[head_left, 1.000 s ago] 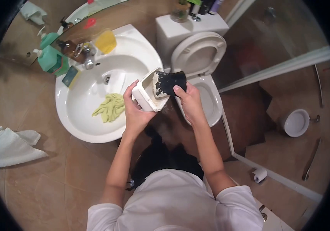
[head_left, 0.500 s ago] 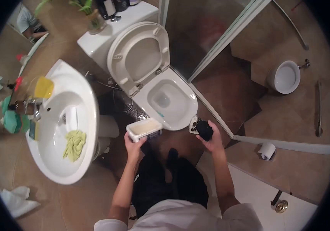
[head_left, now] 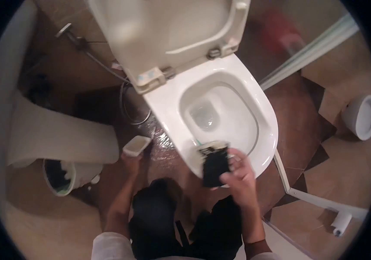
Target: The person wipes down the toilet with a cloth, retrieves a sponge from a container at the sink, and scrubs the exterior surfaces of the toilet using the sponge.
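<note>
My right hand [head_left: 240, 175] grips a black sponge-like pad [head_left: 216, 167] with a ragged whitish edge, above the front rim of the white toilet bowl [head_left: 265, 117]. Its fingers and thumb are closed on the pad's right side. Lower down on the left, my left hand [head_left: 131, 162] holds a small white rectangular tub [head_left: 137, 146] near the wet floor. The raised toilet seat and lid [head_left: 185, 26] lean back at the top. Some water and a small blue-green mark show inside the bowl.
A sink pedestal [head_left: 64, 130] stands at the left, with a white bin [head_left: 70, 177] beneath it. The sprayer [head_left: 70, 34] and its hose hang left of the toilet. A glass partition edge [head_left: 315, 52], a paper roll [head_left: 341, 222] and a white wall-mounted bowl [head_left: 361, 117] are at the right.
The view has moved from the sink down close to the toilet. My hands have separated; the pad is now over the bowl's front, and the tub is low at the left.
</note>
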The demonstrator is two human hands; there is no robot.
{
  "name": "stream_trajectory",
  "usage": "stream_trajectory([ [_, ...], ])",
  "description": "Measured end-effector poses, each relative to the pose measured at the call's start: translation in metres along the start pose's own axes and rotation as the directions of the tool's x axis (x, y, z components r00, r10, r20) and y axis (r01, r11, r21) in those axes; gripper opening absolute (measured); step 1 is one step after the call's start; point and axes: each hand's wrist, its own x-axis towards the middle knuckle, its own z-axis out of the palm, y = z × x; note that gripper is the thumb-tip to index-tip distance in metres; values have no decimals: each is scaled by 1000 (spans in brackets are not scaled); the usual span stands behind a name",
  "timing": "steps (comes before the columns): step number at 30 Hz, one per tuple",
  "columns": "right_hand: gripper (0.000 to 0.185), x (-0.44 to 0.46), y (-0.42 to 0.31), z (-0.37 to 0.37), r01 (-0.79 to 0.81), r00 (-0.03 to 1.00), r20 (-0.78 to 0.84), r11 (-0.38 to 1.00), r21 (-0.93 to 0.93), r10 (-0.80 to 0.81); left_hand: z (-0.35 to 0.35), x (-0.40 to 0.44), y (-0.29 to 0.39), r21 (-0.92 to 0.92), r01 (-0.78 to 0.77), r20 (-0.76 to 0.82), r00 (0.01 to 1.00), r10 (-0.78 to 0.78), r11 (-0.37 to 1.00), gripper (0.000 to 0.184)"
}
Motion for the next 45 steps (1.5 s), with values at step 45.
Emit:
stream_trajectory([
  [45,43,18,114,-9,96,858,79,7,-995,-507,235,50,151,-28,-825,-359,535,765,564,40],
])
